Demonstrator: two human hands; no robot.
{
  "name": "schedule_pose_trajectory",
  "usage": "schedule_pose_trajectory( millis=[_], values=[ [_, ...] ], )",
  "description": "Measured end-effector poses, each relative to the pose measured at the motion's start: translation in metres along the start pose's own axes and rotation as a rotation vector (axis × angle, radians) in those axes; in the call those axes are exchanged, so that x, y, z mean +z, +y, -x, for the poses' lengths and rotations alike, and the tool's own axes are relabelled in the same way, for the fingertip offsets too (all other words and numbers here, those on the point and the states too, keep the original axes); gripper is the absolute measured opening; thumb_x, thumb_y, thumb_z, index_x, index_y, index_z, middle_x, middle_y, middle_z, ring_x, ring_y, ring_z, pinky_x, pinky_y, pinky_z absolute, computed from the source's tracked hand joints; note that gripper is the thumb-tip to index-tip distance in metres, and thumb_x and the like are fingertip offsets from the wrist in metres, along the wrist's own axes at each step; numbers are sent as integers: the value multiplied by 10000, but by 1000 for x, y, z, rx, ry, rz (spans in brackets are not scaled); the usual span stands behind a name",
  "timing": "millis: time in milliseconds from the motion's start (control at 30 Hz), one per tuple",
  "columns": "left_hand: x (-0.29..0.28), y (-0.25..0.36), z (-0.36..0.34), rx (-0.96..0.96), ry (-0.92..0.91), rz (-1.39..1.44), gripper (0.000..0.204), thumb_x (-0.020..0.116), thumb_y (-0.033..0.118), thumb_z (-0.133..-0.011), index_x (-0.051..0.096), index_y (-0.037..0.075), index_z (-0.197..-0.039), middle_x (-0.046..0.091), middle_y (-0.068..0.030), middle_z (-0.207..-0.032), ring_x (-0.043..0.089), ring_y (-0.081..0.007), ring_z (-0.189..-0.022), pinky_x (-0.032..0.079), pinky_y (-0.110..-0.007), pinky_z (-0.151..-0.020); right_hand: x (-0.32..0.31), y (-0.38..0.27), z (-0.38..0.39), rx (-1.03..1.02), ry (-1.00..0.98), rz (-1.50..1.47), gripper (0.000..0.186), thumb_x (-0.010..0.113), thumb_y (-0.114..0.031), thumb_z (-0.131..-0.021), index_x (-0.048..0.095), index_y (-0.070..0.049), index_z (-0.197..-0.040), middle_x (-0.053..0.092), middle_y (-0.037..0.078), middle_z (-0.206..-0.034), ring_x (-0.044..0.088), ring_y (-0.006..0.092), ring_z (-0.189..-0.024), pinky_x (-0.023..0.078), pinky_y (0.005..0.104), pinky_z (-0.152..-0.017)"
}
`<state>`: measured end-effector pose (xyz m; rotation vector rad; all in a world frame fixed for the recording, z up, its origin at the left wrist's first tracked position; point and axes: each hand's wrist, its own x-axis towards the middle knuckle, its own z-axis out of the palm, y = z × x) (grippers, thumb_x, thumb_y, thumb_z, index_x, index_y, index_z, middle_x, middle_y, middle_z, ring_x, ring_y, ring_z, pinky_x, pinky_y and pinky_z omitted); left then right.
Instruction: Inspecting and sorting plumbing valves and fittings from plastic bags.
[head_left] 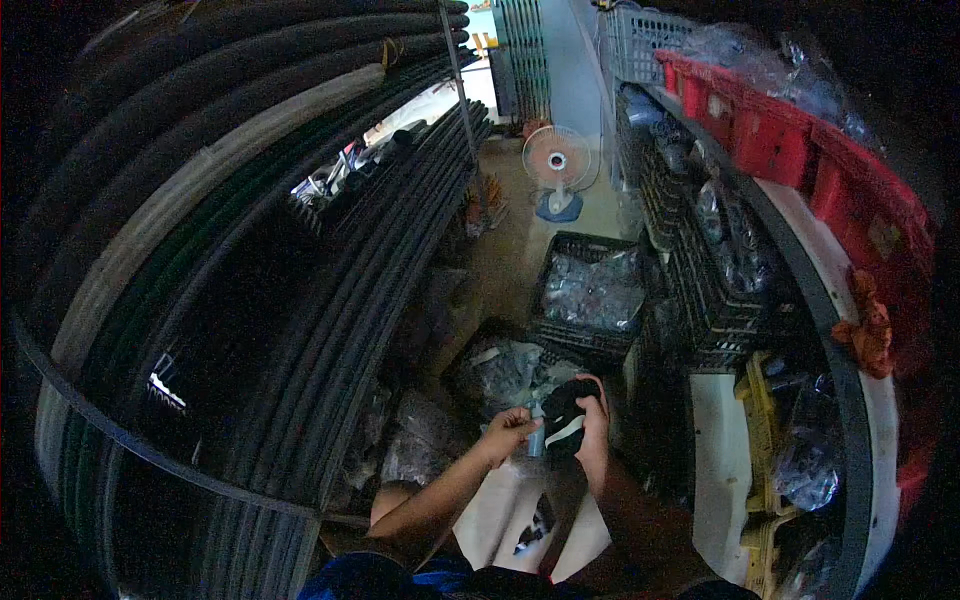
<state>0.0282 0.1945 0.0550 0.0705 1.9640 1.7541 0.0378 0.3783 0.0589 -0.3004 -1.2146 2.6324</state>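
Right hand (594, 428) has its fingers clamped round a black chunky part (566, 418) with a pale stripe, held up in front of the person, above the floor (515, 245) and just short of the black crate (592, 295) full of clear bagged bits. Left hand (510, 430) sits just beside it, fingers pinched together on something small and pale at the part's lower edge, can't tell what. Looks like rubber or plastic to me: light, fairly stiff, not fragile. I'd grab it round the thick body, not the stripe.
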Motion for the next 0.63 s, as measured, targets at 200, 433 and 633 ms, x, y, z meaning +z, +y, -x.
schedule_pose_trajectory(
  millis=[200,433,633],
  values=[
    [11,-2,-28,-38,-60,417,241,643,270,-940,420,188,-979,551,-44,-844,606,-164,-625,497,-317,-461,-50,-6,-26,-17,-51,-244,167,518,-210,-902,596,-85,-979,633,77,-905,649,212,-777,545,389,-704],
    [4,2,-41,30,-62,267,233,682,285,-907,647,59,-947,651,-36,-755,555,-101,-513,425,-246,-418,-17,33,-17,-153,-210,257,403,698,-168,-840,549,-33,-1190,578,111,-1156,535,169,-1118,485,337,-873],
    [-15,-2,-29,107,132,120,388,599,326,-949,575,106,-1268,649,-57,-834,581,-149,-525,480,-263,-435,4,35,6,-33,-382,723,512,732,-70,-802,516,-35,-1266,596,94,-1166,570,193,-1077,445,342,-962]
  ],
)
